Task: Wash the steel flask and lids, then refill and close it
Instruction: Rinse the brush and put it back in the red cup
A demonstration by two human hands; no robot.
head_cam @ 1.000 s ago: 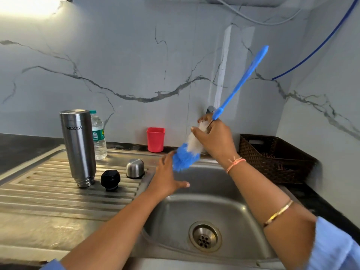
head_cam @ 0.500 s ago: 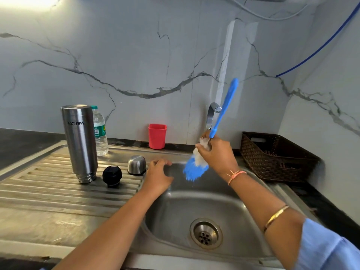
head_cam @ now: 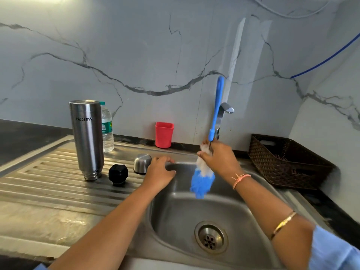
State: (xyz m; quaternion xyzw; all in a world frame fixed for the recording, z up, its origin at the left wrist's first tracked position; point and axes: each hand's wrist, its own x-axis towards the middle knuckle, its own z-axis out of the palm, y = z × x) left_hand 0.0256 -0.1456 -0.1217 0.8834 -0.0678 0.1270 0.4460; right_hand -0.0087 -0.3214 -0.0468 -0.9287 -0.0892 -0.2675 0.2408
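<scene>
Steel flask (head_cam: 86, 139) stands upturned by its lids (head_cam: 118, 173), seemingly washed; right grip (head_cam: 220, 160) clutches brush (head_cam: 202, 182), left grip (head_cam: 158, 172) slack on sink (head_cam: 185, 211); refilling is left.

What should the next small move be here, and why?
Probably the left hand lifts the flask over the sink: the right hand grips the brush there, while the flask stands inverted, untouched, on the drainboard.

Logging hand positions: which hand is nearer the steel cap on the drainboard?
Left. The left hand rests on the sink's rim just right of the steel cap; the right hand grips the bottle brush farther right, over the sink.
</scene>
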